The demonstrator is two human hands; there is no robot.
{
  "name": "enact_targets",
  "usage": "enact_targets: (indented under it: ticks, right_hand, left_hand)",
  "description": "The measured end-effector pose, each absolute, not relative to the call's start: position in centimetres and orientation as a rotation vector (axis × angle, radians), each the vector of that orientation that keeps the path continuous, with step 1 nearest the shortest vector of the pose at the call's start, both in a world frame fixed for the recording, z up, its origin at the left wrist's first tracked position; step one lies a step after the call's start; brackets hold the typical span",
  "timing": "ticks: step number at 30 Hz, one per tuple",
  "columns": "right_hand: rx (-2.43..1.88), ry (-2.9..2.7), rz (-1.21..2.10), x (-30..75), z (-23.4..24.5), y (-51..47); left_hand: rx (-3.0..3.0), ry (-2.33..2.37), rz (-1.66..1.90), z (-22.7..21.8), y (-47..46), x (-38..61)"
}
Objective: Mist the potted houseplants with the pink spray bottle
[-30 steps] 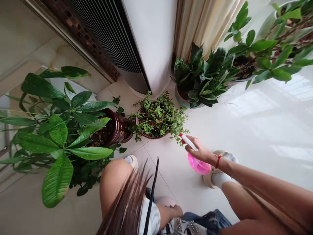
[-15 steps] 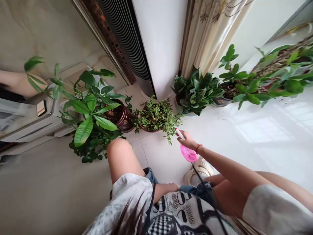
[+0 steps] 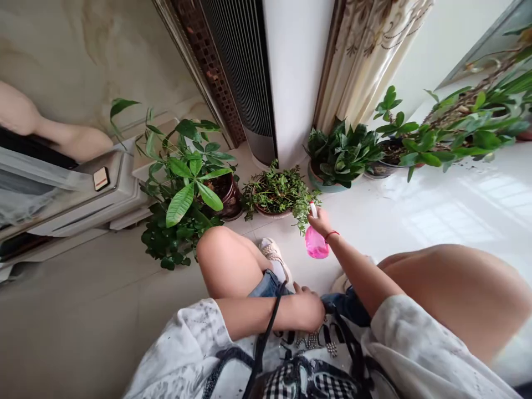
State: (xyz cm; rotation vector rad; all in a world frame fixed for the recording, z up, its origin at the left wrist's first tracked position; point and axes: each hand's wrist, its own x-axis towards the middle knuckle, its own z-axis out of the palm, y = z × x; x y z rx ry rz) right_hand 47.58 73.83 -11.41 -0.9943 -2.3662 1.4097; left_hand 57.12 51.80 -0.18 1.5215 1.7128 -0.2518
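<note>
My right hand (image 3: pixel 320 221) is wrapped round the neck of a spray bottle with a clear pink body (image 3: pixel 317 244). Its white head with a red tip (image 3: pixel 313 208) is at the right edge of a bushy small-leaved plant (image 3: pixel 276 191) in a round brown pot. Some trailing stems hang beside the nozzle. I cannot make out any spray. My left hand (image 3: pixel 306 292) lies low in my lap, bent at the wrist. Most of its fingers are hidden behind the wrist and forearm, and nothing shows in it.
Left stands a broad-leaved plant (image 3: pixel 183 194) in a dark brown glazed pot (image 3: pixel 230 199). Right are a dark-leaved plant (image 3: pixel 344 152) and a taller leafy one (image 3: pixel 428 144). Behind rise a column air conditioner (image 3: pixel 245 77) and a curtain (image 3: pixel 369 61). A phone (image 3: pixel 101 178) lies on the cabinet.
The view has shifted, and my left shoe has come into sight. My right hand has moved slightly forward with the spray bottle, which hangs more upright. My left forearm lies farther across my lap.
</note>
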Motion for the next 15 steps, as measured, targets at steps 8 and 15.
enact_targets:
  ticks: [8, 15]
  right_hand:
    - [-1.118, -2.206, 1.510, 44.6, -12.6, 71.5]
    - [-1.123, -2.176, 1.617, 43.4, -14.2, 73.5]
  left_hand:
    - [1.938, 1.481, -0.375, -0.1, 54.1, 56.2]
    - [2.208, 1.534, -0.097, -4.7, 56.2, 55.2]
